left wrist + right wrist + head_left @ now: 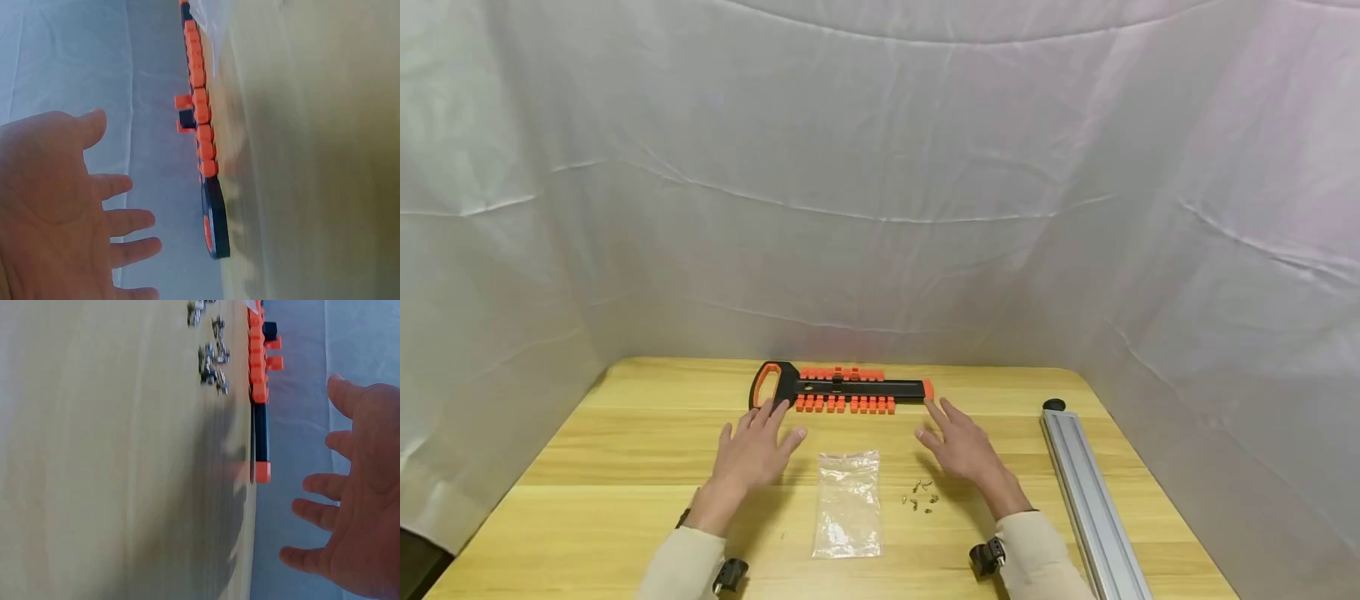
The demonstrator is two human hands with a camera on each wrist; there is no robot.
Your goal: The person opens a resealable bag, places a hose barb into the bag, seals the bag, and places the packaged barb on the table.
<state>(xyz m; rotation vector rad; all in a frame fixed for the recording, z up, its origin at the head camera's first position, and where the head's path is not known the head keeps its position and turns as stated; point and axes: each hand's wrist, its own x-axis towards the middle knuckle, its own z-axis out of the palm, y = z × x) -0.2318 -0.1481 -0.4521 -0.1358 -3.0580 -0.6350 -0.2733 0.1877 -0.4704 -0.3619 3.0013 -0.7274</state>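
Observation:
My left hand (pixel 752 452) hovers over the table with its fingers spread, near the handle end of a black rail with orange clips (pixel 865 389). Holding nothing, my right hand (pixel 962 447) is spread the same way by the rail's orange end cap (pixel 928 389). Between the hands lies a clear zip bag (pixel 847 506), flat on the wood. Several small metal pieces (pixel 210 362) are scattered between that bag and my right hand. In the left wrist view the rail's looped handle (pixel 215 219) shows beyond my fingertips.
A long silver aluminium profile (pixel 1093 508) with a black round knob (pixel 1054 405) at its far end lies along the right side of the wooden table (pixel 602 467). Pale cloth (pixel 880 183) hangs behind the table and along both sides.

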